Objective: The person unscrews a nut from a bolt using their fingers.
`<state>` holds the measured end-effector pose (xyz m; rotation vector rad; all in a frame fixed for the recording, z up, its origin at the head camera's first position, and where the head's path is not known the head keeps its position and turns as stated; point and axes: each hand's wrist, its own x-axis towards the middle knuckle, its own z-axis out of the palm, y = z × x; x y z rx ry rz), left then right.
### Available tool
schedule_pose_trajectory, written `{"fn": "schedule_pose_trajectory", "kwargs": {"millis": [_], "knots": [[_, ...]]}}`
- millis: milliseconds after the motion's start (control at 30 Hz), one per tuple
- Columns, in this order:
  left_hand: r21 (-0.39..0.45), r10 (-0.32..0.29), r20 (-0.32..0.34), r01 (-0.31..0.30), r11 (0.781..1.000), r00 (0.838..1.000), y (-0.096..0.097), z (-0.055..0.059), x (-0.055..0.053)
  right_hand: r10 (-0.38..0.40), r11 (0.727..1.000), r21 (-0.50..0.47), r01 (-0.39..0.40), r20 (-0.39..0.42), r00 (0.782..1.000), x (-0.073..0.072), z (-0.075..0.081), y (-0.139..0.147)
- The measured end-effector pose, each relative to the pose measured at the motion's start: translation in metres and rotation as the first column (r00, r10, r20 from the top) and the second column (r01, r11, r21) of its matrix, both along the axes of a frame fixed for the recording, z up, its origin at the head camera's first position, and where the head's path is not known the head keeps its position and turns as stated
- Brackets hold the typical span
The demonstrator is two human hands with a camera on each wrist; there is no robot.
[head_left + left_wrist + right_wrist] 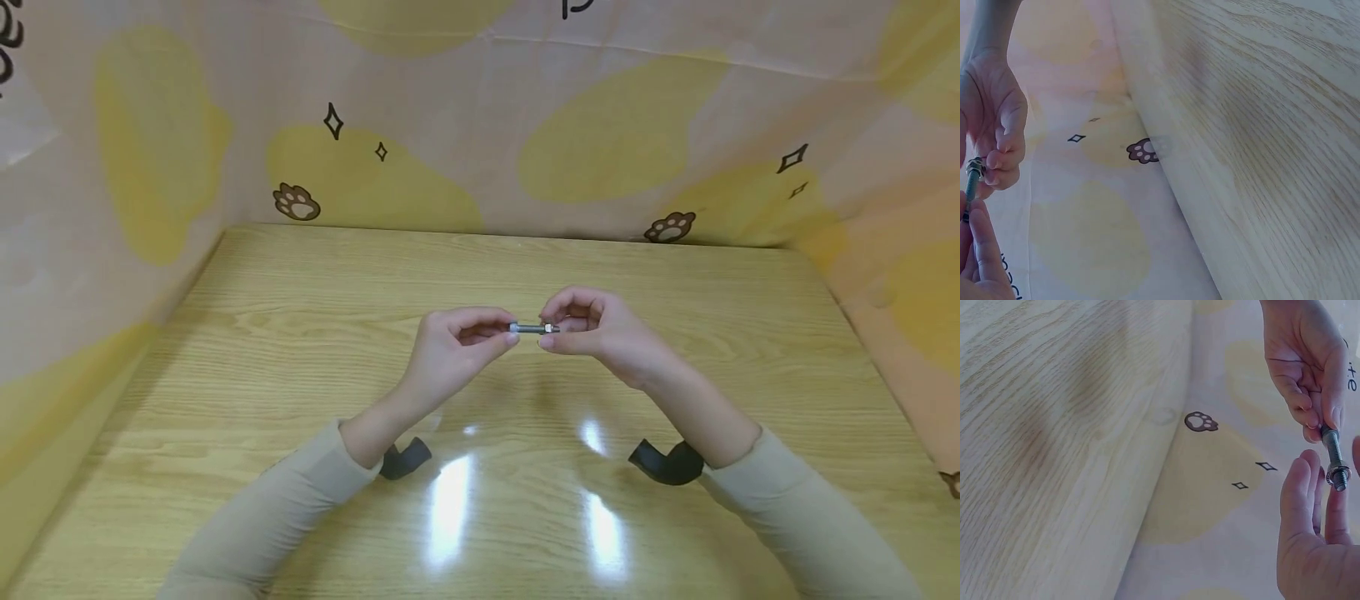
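Note:
A metal bolt [531,329] is held level above the table, between both hands. My left hand [450,350] pinches its head end between thumb and fingers, which partly cover it. Near the bolt's other end sits a nut [1339,473] with a washer against it, and a short stretch of thread sticks out past the nut. My right hand [603,333] is around that end, thumb and fingertips apart on either side of the nut. In the left wrist view, the right fingertips [1002,164] are right beside the nut.
The wood-grain table [300,375] stretches out under both hands, with bright light reflections near its front. A patterned cloth [450,125] with yellow patches and paw prints walls in the back and sides. Black straps [667,462] show at both wrists.

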<state>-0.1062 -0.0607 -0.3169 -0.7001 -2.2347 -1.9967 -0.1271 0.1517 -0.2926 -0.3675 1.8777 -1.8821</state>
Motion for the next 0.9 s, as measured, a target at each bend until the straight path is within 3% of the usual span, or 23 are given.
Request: {"fn": "schedule_pose_trajectory", "kwargs": {"millis": [267,500,700,900], "knots": [[-0.001,0.000,-0.022,0.000,1.000,1.000,-0.0003,-0.0012,-0.0002,-0.003,1.000,0.013,0.003,0.065,0.998,0.0005,0.0003,0.0002],[-0.005,-0.001,-0.011,0.001,1.000,1.000,-0.0017,-0.0016,0.0004,0.020,0.999,-0.026,-0.019,0.012,1.000,0.0012,-0.0014,0.0009],[-0.013,0.003,-0.016,-0.003,1.000,1.000,-0.0023,-0.0019,0.0006,0.017,1.000,-0.024,-0.016,0.061,0.998,0.0008,-0.0025,-0.0006],[-0.008,0.001,-0.011,-0.001,1.000,1.000,-0.0019,-0.0004,0.0005,0.020,0.999,-0.046,-0.018,0.042,0.999,0.0002,-0.0017,0.0005]]}}
